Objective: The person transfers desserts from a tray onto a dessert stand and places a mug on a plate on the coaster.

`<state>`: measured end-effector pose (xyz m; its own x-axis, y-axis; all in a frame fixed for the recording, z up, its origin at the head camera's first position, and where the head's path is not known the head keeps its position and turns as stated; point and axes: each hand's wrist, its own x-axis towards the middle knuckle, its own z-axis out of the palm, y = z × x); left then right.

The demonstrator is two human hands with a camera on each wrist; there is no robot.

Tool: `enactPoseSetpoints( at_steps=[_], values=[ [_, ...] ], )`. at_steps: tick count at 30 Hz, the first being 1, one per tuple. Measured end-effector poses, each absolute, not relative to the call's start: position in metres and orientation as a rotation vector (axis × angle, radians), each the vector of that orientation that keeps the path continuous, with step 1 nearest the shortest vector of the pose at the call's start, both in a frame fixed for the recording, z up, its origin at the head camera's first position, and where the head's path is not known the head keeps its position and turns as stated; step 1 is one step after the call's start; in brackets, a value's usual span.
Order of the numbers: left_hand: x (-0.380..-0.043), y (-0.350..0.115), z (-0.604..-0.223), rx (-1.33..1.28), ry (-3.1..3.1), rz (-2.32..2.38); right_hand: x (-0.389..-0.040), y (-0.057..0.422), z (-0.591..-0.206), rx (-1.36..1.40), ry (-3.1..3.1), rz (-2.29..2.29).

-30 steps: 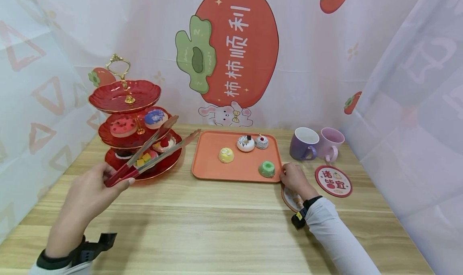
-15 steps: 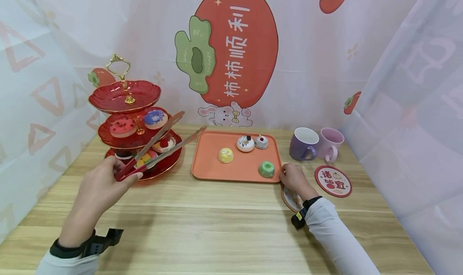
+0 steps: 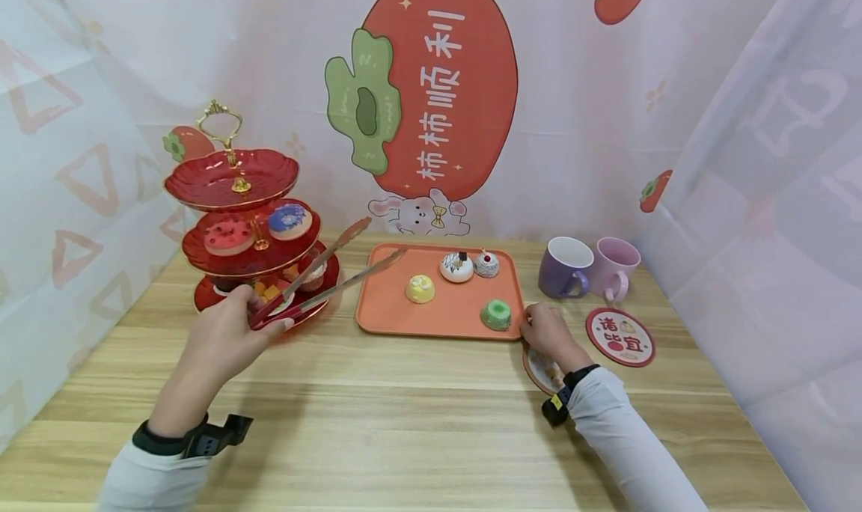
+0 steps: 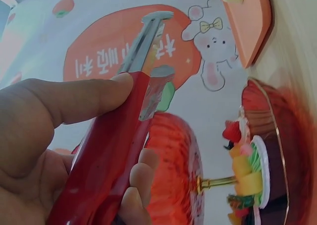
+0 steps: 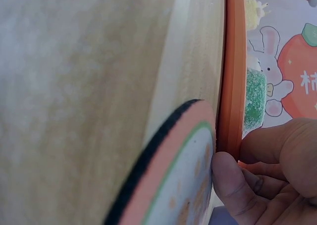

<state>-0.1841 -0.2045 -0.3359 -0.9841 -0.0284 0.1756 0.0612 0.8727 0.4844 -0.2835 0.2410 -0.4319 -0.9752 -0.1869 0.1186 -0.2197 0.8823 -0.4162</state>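
My left hand (image 3: 232, 337) grips red-handled metal tongs (image 3: 340, 287) near the stand's lower tier. The tongs' arms are spread with nothing between them, their tips just over the left edge of an orange tray (image 3: 397, 321). With thumb and finger, my right hand (image 3: 551, 334) pinches the tray's near right corner, as the right wrist view also shows. On the tray sit a yellow cake (image 3: 420, 289), a white donut (image 3: 456, 268), a small grey-white cake with a red berry (image 3: 487, 264) and a green cake (image 3: 497, 315).
A red three-tier stand (image 3: 232, 179) at left bears a pink donut (image 3: 229, 235), a blue-topped donut (image 3: 289, 221) and fruit tarts. A purple mug (image 3: 564, 269) and a pink mug (image 3: 614, 265) stand right. One coaster (image 3: 620, 337) lies before them; another coaster (image 3: 541, 370) is partly under my right hand.
My left hand has carried the tongs to the right, away from the stand and toward the tray. The right hand and the tray have stayed put.
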Motion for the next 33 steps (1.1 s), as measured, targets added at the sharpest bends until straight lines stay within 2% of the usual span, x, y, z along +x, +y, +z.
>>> enactPoseSetpoints(
  at_steps=[33],
  values=[
    [-0.223, -0.157, -0.356, -0.162, -2.957, -0.859, -0.282, 0.241, -0.432, 0.319, -2.992, 0.719]
  ],
)
